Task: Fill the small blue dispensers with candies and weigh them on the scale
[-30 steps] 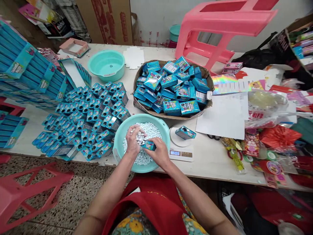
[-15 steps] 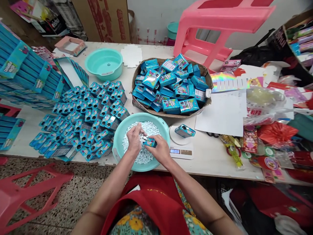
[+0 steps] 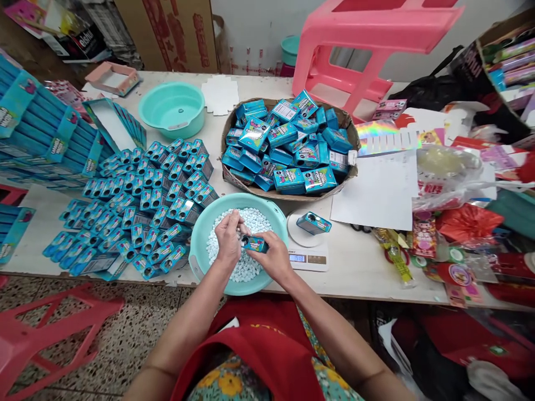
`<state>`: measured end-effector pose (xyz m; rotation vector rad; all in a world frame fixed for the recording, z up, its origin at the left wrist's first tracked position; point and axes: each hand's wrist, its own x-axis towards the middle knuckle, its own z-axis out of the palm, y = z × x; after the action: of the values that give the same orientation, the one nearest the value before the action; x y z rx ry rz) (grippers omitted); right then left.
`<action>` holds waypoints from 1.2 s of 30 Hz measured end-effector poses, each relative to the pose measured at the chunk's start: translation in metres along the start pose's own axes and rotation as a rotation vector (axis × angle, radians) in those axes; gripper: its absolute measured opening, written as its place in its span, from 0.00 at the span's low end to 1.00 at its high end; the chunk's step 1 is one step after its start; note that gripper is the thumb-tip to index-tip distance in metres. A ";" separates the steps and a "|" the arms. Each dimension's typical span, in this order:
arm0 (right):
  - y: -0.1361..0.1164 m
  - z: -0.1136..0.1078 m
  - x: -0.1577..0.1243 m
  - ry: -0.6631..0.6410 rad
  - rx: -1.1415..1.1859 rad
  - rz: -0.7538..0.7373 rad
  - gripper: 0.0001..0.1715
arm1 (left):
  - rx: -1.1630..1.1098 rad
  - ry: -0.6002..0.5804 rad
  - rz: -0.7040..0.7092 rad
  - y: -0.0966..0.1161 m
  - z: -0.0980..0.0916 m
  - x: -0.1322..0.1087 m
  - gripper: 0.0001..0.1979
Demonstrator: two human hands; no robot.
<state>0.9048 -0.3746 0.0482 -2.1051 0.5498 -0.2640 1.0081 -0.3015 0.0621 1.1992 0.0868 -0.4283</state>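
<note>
Over the turquoise basin [image 3: 197,234], my right hand [image 3: 273,257] grips a small blue candy box [image 3: 256,244]. The box lies tilted, with its dark round opening toward my left hand [image 3: 228,236]. That hand is cupped with its fingers curled at the opening, around small white candies mostly hidden by the fingers. Many more white candies [image 3: 246,272] fill the basin below. To the right, another blue box [image 3: 313,223] rests on the round plate of a white digital scale [image 3: 311,260], whose display is lit.
Rows of blue boxes with openings [image 3: 159,200] stand at left. A cardboard tray [image 3: 225,175] heaped with blue boxes is behind the basin. Another turquoise basin [image 3: 171,106], a pink stool [image 3: 363,33], paper [image 3: 371,192] and mixed packets [image 3: 463,228] surround the area.
White candies that showed at my left fingertips by the box opening are now mostly out of sight. The box has tipped slightly, showing its dark opening. The whole view has shifted a little.
</note>
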 end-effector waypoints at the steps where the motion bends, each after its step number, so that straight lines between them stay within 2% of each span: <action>1: 0.000 0.001 0.001 0.006 0.010 0.005 0.19 | 0.000 -0.002 0.013 -0.001 0.001 -0.001 0.17; 6: -0.002 0.002 0.003 -0.013 0.093 0.021 0.18 | -0.018 -0.070 -0.030 0.001 0.011 -0.005 0.16; 8: -0.003 -0.003 0.001 -0.003 0.137 0.025 0.19 | -0.037 -0.049 -0.018 0.006 0.011 -0.003 0.16; 10: -0.002 -0.009 -0.002 0.041 0.181 0.021 0.19 | -0.040 -0.014 0.016 0.011 0.002 0.003 0.16; 12: 0.002 -0.016 -0.004 0.083 0.223 -0.002 0.20 | 0.049 0.018 0.040 0.011 -0.014 0.011 0.17; 14: 0.008 -0.021 -0.005 0.108 0.259 -0.015 0.20 | 0.347 0.028 0.032 0.001 -0.036 0.019 0.18; 17: 0.017 -0.023 -0.003 0.127 0.315 0.004 0.20 | 1.109 -0.025 -0.021 -0.029 -0.063 0.019 0.17; 19: 0.021 -0.021 -0.002 0.160 0.344 0.001 0.21 | 1.511 -0.059 -0.038 -0.054 -0.068 0.008 0.19; 20: 0.022 -0.020 -0.001 0.182 0.353 -0.007 0.21 | 1.625 -0.074 -0.036 -0.065 -0.067 0.001 0.21; 22: 0.022 -0.017 0.000 0.218 0.365 -0.015 0.20 | 1.713 -0.144 -0.012 -0.083 -0.060 -0.014 0.24; 25: 0.023 -0.013 0.001 0.196 0.370 -0.023 0.21 | 1.582 -0.283 -0.004 -0.097 -0.052 -0.023 0.20; 27: 0.024 -0.012 0.001 0.172 0.368 -0.028 0.21 | 1.369 -0.283 -0.052 -0.097 -0.053 -0.017 0.14; 29: 0.026 -0.014 0.000 0.181 0.357 -0.016 0.21 | 1.209 -0.224 -0.092 -0.091 -0.059 -0.007 0.08; 32: 0.029 -0.016 -0.002 0.184 0.324 -0.005 0.20 | 0.961 -0.132 -0.170 -0.070 -0.061 0.001 0.10; 34: 0.031 -0.013 -0.004 0.133 0.297 -0.014 0.20 | 0.598 -0.084 -0.231 -0.050 -0.054 0.000 0.13; 36: 0.032 -0.007 -0.005 0.075 0.259 -0.012 0.20 | 0.229 -0.081 -0.229 -0.029 -0.041 -0.004 0.13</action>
<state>0.8883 -0.3925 0.0262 -1.8541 0.5184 -0.4006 1.0004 -0.2716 0.0226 1.4011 0.1082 -0.7016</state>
